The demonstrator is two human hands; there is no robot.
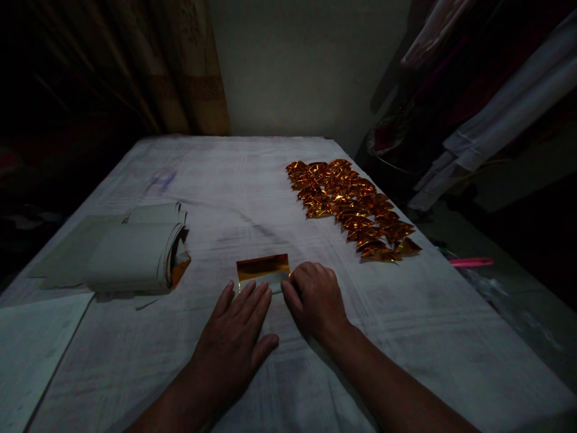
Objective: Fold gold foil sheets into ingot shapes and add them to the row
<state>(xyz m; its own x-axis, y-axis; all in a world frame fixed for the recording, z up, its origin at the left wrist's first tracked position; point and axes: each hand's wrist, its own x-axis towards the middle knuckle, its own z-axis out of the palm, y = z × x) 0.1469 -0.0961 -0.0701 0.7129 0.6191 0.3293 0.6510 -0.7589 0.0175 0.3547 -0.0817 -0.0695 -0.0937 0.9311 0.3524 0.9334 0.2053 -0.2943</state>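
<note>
A small sheet of gold foil paper lies on the cloth in front of me, with a shiny gold strip at the far side and a pale strip nearer me. My left hand is stretched out flat, its fingertips pressing on the paper's near edge and its thumb apart. Curled fingers of my right hand close on the paper's right end, thumb against its near corner. To the right, several folded gold foil pieces sit in rows. The paper's near edge is partly hidden under my left fingers.
On the left lies a folded-over stack of pale paper sheets with gold foil showing inside. A white board or sheet covers the near left corner. Beyond the table's right edge are a pink handle and hanging clothes. A curtain hangs behind.
</note>
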